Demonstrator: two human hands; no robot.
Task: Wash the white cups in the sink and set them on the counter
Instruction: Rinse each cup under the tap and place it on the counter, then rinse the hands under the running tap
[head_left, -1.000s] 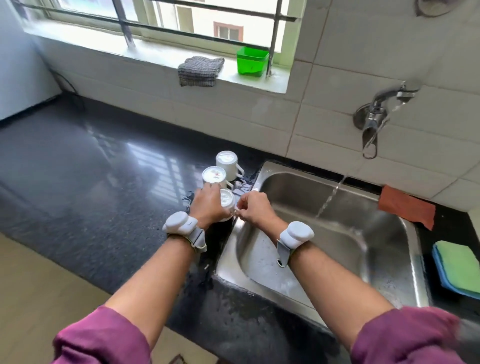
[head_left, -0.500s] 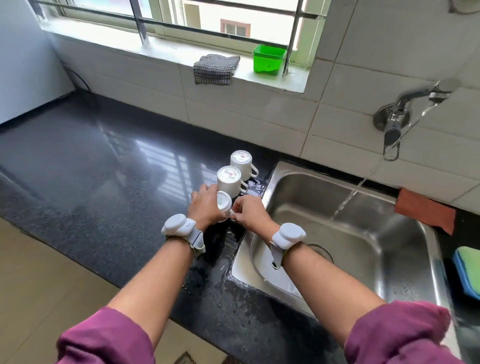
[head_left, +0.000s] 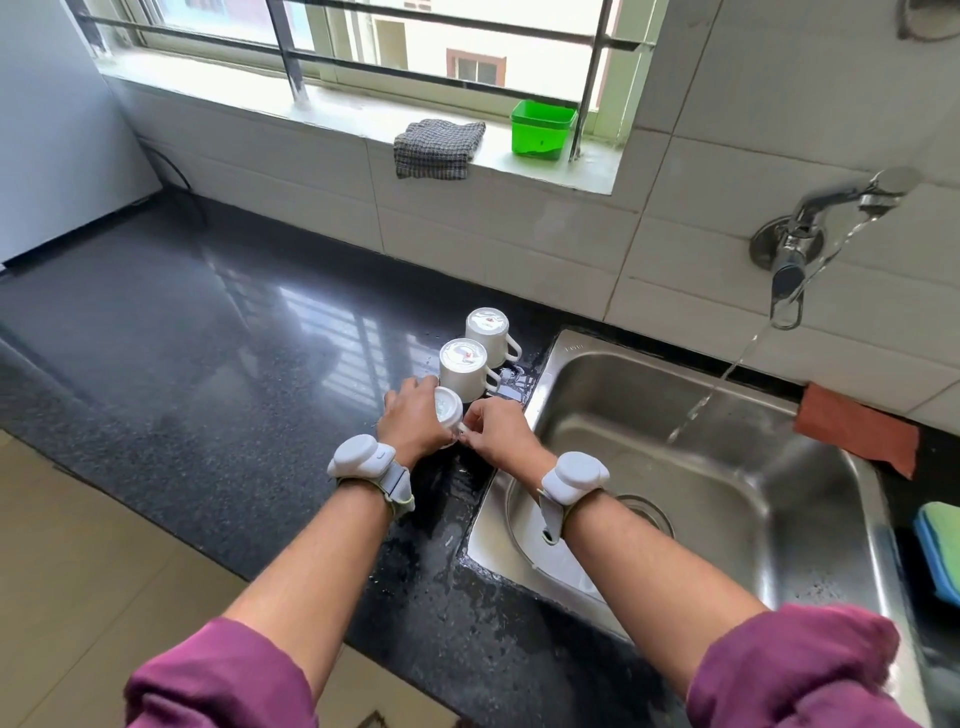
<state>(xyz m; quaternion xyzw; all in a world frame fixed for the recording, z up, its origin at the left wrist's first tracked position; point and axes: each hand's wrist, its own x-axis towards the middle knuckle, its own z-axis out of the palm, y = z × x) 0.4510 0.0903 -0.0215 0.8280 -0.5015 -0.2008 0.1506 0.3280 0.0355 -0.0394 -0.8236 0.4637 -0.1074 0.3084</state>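
Three white cups stand upside down in a row on the wet black counter (head_left: 218, 364), just left of the steel sink (head_left: 737, 499). The far cup (head_left: 487, 326) and the middle cup (head_left: 464, 364) stand free. My left hand (head_left: 413, 421) wraps the nearest cup (head_left: 449, 406) from the left. Fingers of my right hand (head_left: 493, 431) pinch that cup's handle from the right. Its lower part is hidden by my hands, so I cannot tell if it touches the counter.
Water runs from the wall tap (head_left: 800, 244) into the sink. A grey cloth (head_left: 436, 148) and a green tub (head_left: 543, 129) sit on the window sill. A red-brown cloth (head_left: 857, 428) and a green-blue sponge (head_left: 943, 551) lie right of the sink.
My hands have stayed on the nearest cup. The view has shifted a little, so the sink and tap now sit further right.
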